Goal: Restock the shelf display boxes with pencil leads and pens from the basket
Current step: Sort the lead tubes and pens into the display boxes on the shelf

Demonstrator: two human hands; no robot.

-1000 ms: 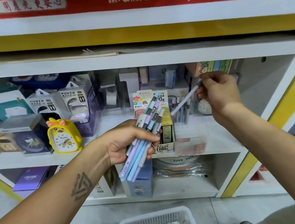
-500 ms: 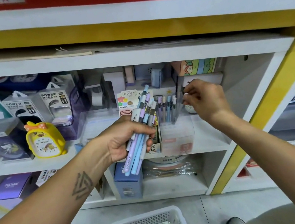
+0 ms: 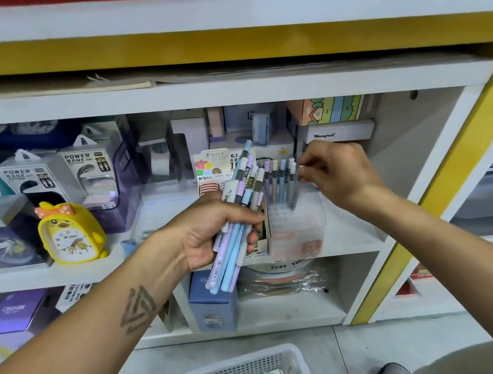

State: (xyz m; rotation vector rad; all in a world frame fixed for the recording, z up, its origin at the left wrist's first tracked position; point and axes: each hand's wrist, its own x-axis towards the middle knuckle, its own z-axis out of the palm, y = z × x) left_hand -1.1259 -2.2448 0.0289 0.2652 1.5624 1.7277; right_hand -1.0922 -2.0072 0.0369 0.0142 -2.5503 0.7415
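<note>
Two hands raised before the middle shelf. At far left on that shelf: boxed power banks, then a yellow duck-shaped alarm clock. Left hand in front of the shelf, fingers curled round a bundle of pens in lilac, blue and white, tilted with upper ends to the right. Just behind the bundle: printed pencil lead display box. Just right of that: clear display box with several pens standing upright inside. Right hand above the box's right side, fingers pinched at the top of one standing pen, contact possibly made, blurred. Below, on the floor: white basket holding more pens and small packs.
</note>
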